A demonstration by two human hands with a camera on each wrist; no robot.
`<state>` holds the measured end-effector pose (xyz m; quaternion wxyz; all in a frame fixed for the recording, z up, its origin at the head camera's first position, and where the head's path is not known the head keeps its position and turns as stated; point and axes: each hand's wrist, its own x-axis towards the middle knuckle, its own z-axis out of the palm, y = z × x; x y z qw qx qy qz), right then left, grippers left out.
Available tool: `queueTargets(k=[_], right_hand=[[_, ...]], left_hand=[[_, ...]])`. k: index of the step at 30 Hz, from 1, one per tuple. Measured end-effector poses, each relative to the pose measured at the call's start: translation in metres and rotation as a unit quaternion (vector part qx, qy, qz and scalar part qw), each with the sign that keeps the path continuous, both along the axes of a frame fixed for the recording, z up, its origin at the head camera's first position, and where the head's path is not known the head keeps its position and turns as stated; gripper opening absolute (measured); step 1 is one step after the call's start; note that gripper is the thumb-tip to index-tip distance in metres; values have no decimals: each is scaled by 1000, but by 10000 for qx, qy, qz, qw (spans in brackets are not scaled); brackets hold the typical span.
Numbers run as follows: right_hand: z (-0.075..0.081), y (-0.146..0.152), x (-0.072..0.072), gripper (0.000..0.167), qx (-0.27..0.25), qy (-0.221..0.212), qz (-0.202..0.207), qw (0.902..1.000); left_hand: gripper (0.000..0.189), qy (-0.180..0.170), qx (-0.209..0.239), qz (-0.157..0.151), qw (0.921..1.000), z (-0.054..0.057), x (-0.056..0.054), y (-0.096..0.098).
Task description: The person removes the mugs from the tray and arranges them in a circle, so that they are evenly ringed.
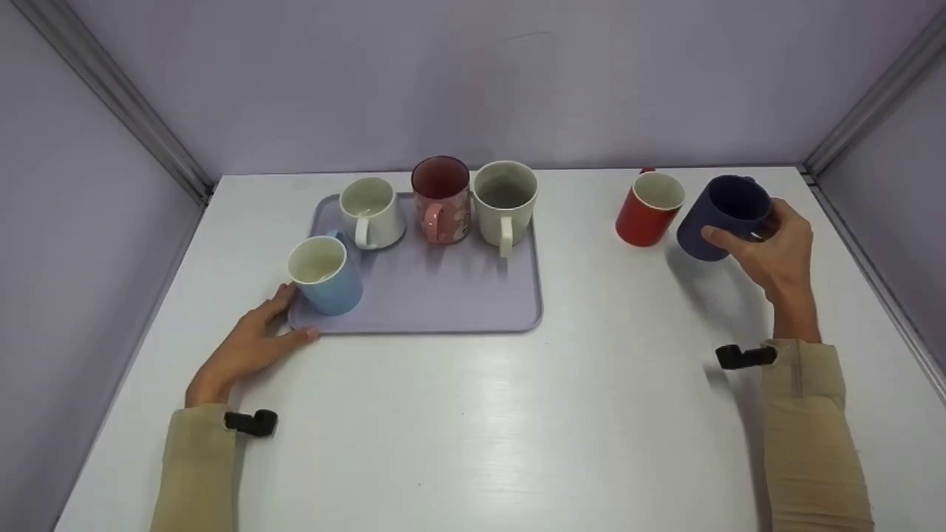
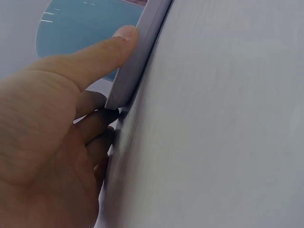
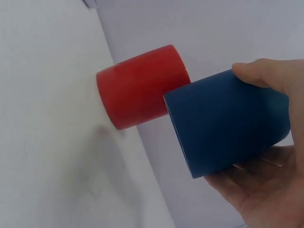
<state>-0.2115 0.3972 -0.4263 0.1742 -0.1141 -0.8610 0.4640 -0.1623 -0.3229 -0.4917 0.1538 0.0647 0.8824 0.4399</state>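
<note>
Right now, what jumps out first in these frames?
The right hand grips a dark blue mug tilted above the table, beside a red mug at far right. Left, four mugs crowd a lilac tray, whose near left corner the left hand holds.

Tray front left open behind crowded mug row
The tray front is flanked by a light blue mug; a red mug is stood just beside the lifted navy mug.
</note>
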Motion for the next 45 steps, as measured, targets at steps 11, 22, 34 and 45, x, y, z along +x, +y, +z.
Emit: queueTargets(k=[11,22,34,45], right_hand=[[-22,1,-10,79,179,-598,207,9978],[-28,1,-14,81,200,-977,383,9943],[-31,0,-17,76,-56,-1058,564,9928],[-33,0,-20,79,-258,-1113,638,9914]], left_hand=[[100,94,-130,-30,9999,3,-2,-1],[101,129,-277,-42,9995,2,-2,-1],[100,136,-49,-67,9999,0,0,-2],[100,107,-127,-31,9999,0,0,-1]])
